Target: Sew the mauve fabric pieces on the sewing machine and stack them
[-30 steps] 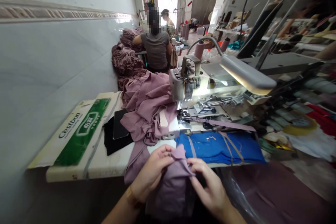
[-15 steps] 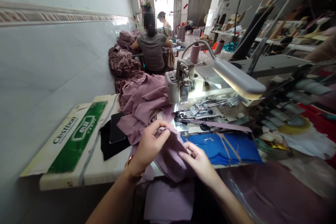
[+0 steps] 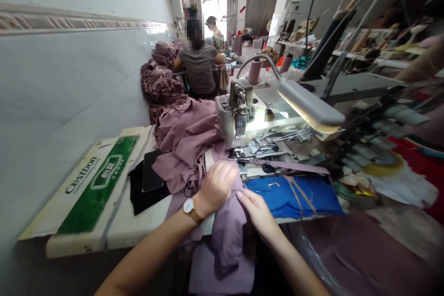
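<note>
Mauve fabric [image 3: 229, 229] hangs over the table's front edge between my hands. My left hand [image 3: 219, 186], with a watch [image 3: 189, 206] on its wrist, is closed on the upper part of this cloth, just in front of the sewing machine's needle area; its fingertips are partly hidden. To its right, my right hand [image 3: 255, 207] pinches the cloth's edge between thumb and fingers. The sewing machine [image 3: 225, 120] stands right behind, its lamp [image 3: 312, 104] lit. A narrow mauve strip [image 3: 294, 166] runs into the machine from the right.
More mauve cloth [image 3: 187, 125] is heaped left of the machine. A phone [image 3: 152, 171] lies on black cloth beside a green-and-white Cestbon carton [image 3: 100, 180]. Folded blue fabric [image 3: 291, 196] lies at the right. Ahead, a person in a grey shirt [image 3: 199, 67] sits facing away.
My left hand has turned over and moved slightly right and forward, bringing the watch face into view. The cloth between my hands has dropped lower. My right hand keeps its pinch.
</note>
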`<state>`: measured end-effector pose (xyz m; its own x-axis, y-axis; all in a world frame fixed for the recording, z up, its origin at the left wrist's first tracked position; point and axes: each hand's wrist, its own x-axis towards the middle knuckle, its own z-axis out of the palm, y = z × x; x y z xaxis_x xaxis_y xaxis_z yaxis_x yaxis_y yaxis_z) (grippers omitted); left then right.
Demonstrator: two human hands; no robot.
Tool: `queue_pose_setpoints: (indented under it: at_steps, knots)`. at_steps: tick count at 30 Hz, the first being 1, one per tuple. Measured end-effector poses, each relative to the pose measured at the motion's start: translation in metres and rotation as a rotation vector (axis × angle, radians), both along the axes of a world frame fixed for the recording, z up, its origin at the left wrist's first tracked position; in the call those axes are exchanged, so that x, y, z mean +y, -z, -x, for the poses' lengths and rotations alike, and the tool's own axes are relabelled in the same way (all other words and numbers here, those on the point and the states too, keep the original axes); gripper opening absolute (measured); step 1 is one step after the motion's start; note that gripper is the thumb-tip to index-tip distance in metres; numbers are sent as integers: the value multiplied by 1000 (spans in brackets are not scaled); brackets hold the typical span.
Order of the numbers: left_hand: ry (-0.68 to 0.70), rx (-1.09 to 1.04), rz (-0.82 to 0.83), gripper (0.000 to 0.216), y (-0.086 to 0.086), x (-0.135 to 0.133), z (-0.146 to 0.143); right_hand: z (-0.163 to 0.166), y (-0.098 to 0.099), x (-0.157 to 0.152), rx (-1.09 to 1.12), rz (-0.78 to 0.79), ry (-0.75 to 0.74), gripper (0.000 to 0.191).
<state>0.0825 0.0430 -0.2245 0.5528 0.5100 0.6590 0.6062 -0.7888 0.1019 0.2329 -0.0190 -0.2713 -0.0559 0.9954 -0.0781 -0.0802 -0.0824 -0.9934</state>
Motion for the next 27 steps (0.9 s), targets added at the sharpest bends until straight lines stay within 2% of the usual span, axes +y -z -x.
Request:
queue_pose_setpoints:
  at_steps: [3, 6, 8, 14, 27]
  knots:
    - [75, 69, 35, 33, 7, -10, 4, 1, 0, -2, 43, 8, 16, 35]
    - [80, 121, 113, 41, 2, -8, 9, 2, -9, -12, 155, 84, 10, 54]
    - [100, 163, 162, 41, -4, -4, 12, 0, -16, -22, 260, 164, -12, 59]
    - [110, 143, 223, 42, -13, 2, 14, -10, -23, -39, 459, 313, -143, 34]
    - [35, 115, 245, 35, -13, 7, 12, -12, -21, -24, 562, 323, -132, 27]
